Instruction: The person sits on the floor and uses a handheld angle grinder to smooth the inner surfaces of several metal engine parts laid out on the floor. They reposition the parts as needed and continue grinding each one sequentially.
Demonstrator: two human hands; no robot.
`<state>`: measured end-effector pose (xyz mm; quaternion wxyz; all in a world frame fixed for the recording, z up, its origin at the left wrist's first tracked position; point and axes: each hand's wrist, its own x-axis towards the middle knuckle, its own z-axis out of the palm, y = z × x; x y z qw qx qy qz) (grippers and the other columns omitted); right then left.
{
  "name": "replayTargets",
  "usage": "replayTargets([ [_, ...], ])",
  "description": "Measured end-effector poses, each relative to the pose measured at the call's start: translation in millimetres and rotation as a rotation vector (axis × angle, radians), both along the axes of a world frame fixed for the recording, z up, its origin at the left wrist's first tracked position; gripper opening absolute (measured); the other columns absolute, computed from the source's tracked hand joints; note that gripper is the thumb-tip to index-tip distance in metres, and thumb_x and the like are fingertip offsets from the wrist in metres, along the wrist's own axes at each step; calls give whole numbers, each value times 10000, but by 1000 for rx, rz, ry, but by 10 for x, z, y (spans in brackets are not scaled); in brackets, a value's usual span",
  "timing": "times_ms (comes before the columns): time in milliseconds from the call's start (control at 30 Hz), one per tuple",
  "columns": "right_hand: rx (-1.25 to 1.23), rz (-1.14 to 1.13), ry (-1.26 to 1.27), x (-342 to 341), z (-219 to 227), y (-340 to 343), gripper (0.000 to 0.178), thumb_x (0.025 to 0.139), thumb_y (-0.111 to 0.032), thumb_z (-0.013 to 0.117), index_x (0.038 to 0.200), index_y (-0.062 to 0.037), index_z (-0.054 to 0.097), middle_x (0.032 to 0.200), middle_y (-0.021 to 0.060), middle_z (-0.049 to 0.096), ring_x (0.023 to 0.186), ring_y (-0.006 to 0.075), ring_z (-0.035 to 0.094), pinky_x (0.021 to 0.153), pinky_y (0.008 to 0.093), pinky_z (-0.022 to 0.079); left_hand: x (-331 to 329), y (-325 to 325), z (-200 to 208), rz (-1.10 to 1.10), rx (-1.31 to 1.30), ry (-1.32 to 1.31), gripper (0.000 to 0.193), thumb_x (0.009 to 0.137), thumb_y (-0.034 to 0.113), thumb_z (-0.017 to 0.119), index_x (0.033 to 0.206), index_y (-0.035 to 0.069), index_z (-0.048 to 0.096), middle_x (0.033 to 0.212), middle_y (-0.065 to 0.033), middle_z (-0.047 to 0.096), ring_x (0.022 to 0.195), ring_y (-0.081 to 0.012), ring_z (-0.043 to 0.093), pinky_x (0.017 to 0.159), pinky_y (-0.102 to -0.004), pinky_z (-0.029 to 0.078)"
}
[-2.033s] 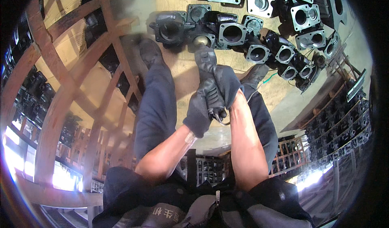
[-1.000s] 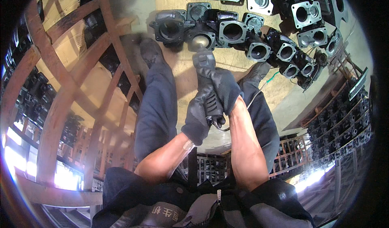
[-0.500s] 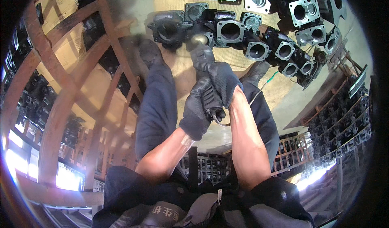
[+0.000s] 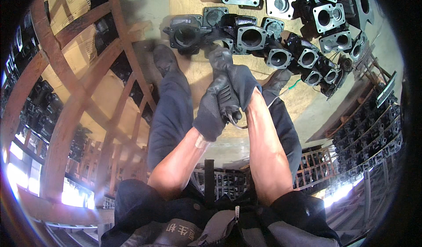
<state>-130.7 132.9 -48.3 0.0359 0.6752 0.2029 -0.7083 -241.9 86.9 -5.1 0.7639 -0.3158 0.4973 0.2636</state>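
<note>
Angle grinder point(image 4: 228, 99) in two gloved hands

From where I stand, the left hand point(image 4: 212, 106) and the right hand point(image 4: 244, 82) both have fingers bent around its body, not spread. It is between the shoes point(image 4: 165, 60), its head close to a metal flange point(image 4: 228, 44); I cannot tell if they touch. At far right are flanged castings point(image 4: 278, 58).

Power tool point(image 4: 228, 98), its body largely hidden by the left hand point(image 4: 209, 111) and right hand point(image 4: 245, 83); its working end point(image 4: 216, 49), toward 12 o'clock, is blurred and masks part of a casting point(image 4: 229, 44). Flanged housings point(image 4: 281, 4) at 1 o'clock are cut by the upper edge; racked parts point(image 4: 367, 133) at 3 o'clock, too small to distinguish.
</note>
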Motion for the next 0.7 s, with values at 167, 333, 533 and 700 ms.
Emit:
replayTargets([
  [167,-41,-66,-7,32,58,-108,512,792,-411,634,903,89,644,732,146,633,618,184,571,573,350,443,20,-101,109,35,-50,34,318,933,343,502,1077,62,546,862,-52,624,606,-171,629,440,-335,543],
  [333,85,143,-21,11,67,-144,287,898,-186,490,943,56,635,823,221,657,721,236,632,645,351,483,38,-55,164,49,12,3,297,933,328,506,1075,71,551,869,-43,630,614,-168,632,439,-318,542],
  [533,61,338,-81,96,-408,-283,324,909,-226,483,959,57,633,829,211,662,731,217,635,637,337,477,35,-67,-116,122,6,-62,289,941,318,494,1069,67,557,855,-47,641,594,-168,629,436,-314,540],
  [700,-52,264,-113,60,-62,-95,285,909,-196,485,981,38,633,852,203,666,764,229,652,667,338,488,38,-133,-16,156,25,-142,292,944,313,495,1064,56,561,858,-47,644,621,-155,634,480,-297,542],
])
